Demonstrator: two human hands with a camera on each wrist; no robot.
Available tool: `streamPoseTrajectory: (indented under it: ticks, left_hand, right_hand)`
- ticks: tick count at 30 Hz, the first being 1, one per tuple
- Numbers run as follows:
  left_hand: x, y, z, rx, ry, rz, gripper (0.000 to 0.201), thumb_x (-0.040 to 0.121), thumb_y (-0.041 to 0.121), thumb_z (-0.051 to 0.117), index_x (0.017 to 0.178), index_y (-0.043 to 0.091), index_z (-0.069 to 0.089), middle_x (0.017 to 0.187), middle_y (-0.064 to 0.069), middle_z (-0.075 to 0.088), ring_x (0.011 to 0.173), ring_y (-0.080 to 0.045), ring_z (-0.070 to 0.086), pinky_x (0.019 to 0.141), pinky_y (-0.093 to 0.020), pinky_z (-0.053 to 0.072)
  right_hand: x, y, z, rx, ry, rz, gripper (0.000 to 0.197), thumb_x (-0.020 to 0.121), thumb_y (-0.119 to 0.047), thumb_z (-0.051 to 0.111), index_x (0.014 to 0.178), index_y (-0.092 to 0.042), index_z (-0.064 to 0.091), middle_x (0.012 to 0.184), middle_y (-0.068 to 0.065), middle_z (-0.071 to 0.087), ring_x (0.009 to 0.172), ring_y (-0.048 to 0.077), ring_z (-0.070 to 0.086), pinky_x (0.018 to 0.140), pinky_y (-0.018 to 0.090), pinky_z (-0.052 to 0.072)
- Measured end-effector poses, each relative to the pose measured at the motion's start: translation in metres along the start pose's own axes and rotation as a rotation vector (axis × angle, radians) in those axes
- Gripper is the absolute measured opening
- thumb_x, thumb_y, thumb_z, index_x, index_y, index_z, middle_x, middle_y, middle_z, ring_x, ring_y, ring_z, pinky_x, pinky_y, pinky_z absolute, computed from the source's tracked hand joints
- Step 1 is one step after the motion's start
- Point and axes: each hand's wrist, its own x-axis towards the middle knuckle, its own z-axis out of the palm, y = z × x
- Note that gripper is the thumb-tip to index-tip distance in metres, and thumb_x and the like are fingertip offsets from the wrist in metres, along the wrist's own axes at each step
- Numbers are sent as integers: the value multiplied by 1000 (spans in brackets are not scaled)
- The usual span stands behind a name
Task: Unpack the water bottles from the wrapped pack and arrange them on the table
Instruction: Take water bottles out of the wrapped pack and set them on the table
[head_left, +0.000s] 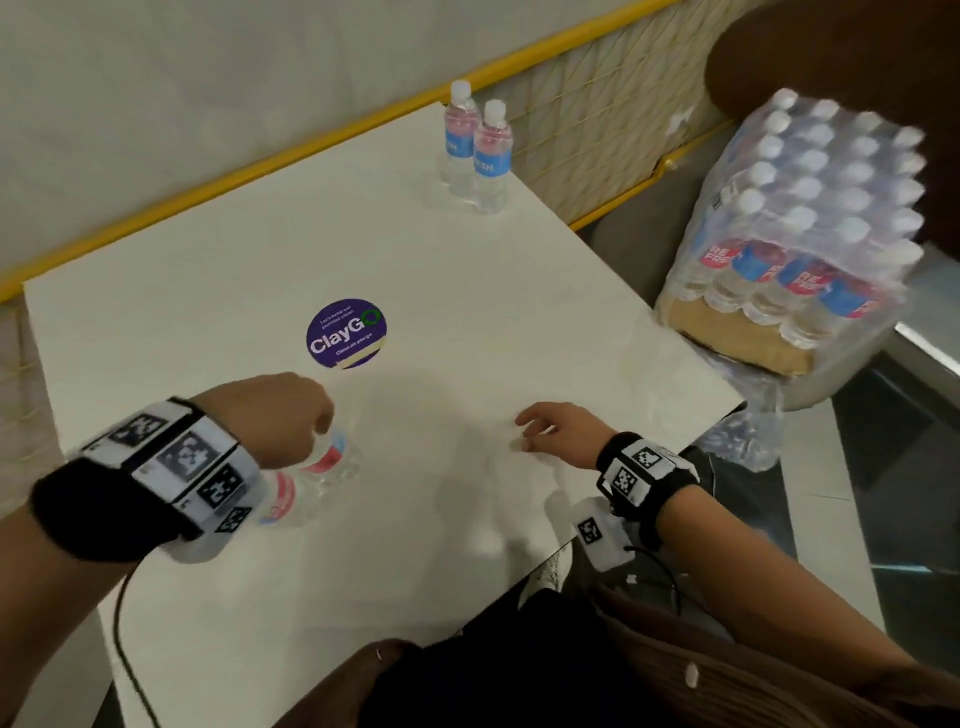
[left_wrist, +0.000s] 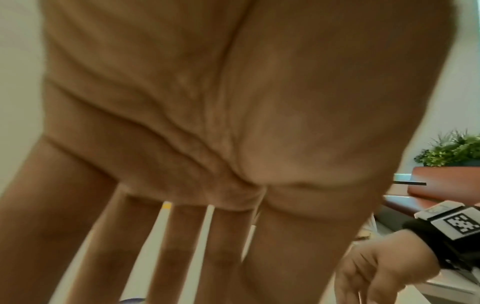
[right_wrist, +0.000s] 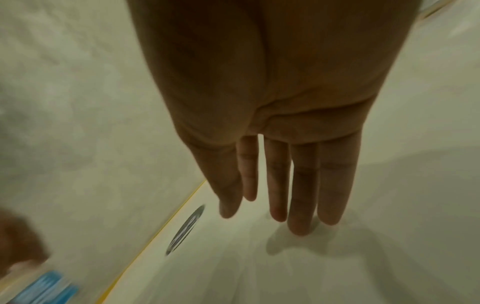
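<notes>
A smooth, pale square surface (head_left: 415, 291) carried two upright clear plastic bottles (head_left: 478, 150) at its far edge. The left hand (head_left: 280, 415) gripped two more bottles (head_left: 317, 478) from above. The right hand (head_left: 561, 431) lay relaxed, fingers straight. The crinkly film-wrapped pack (head_left: 810, 228) sat off to the right.

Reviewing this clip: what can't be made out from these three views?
- Left hand grip on the bottles: head view, hand and wristband cover them; left wrist view, palm fills the frame. How many bottles it holds is unclear.
- Wrapped pack: head view, motion-blurred; whether it is opened cannot be told.
- Purple sticker small print: too small.
- Right hand: right wrist view blurred; fingers straight, contact with the table unclear.
</notes>
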Motion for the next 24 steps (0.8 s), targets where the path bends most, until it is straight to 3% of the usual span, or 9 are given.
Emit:
streamPoseTrajectory:
  ticks: [5, 10, 12, 15, 17, 20, 24]
  left_hand:
    - [24, 51, -50, 59, 18, 68, 43, 95, 38, 43, 137, 30, 39, 137, 4, 48, 124, -17, 48, 99, -31, 42]
    - [106, 155, -104, -62, 129, 336, 43, 96, 37, 44, 137, 24, 42, 140, -2, 45, 127, -22, 45, 103, -36, 39]
    - [135, 197, -124, -158, 187, 445, 44, 94, 32, 49, 137, 21, 43, 140, -6, 44, 128, -24, 43, 106, -37, 36]
    - [158, 248, -154, -328, 301, 557, 48, 93, 27, 54, 138, 16, 43, 140, -9, 45, 128, -26, 45, 105, -32, 34]
    - [168, 272, -169, -438, 357, 602, 49, 91, 25, 57, 137, 14, 44, 136, -10, 49, 124, -26, 49, 102, -30, 37]
    - [180, 292, -182, -549, 404, 646, 51, 88, 21, 60, 137, 14, 46, 133, -10, 53, 120, -26, 53, 97, -29, 40]
    - [190, 306, -184, -648, 407, 641, 54, 88, 18, 61, 139, 15, 43, 135, -7, 53, 120, -24, 53, 98, -27, 40]
  right_hand:
    - [-1, 46, -73, 149, 222, 99, 31, 83, -19, 67, 113, -15, 61, 104, 8, 67, 97, 24, 62, 87, 38, 50]
    - [-7, 77, -134, 427, 393, 187, 21, 88, -7, 60, 108, -9, 56, 94, 11, 62, 77, 18, 60, 68, 30, 50]
    - [-7, 87, -155, 557, 515, 213, 34, 88, -4, 58, 121, -4, 49, 95, 8, 60, 78, 17, 59, 66, 27, 50]
    - [-12, 92, -190, 582, 864, 197, 58, 84, -8, 63, 135, -11, 37, 126, 8, 52, 108, 22, 55, 87, 38, 51]
    - [-17, 90, -213, 545, 993, 168, 58, 84, -12, 65, 135, -9, 38, 134, 7, 48, 114, 18, 52, 92, 27, 43]
    - [-14, 94, -231, 525, 1008, 198, 43, 85, -22, 67, 122, -6, 51, 121, 9, 58, 108, 21, 57, 82, 24, 40]
    - [-3, 95, -241, 342, 855, 271, 33, 84, -44, 64, 86, -13, 55, 77, 3, 55, 73, 18, 52, 62, 25, 37]
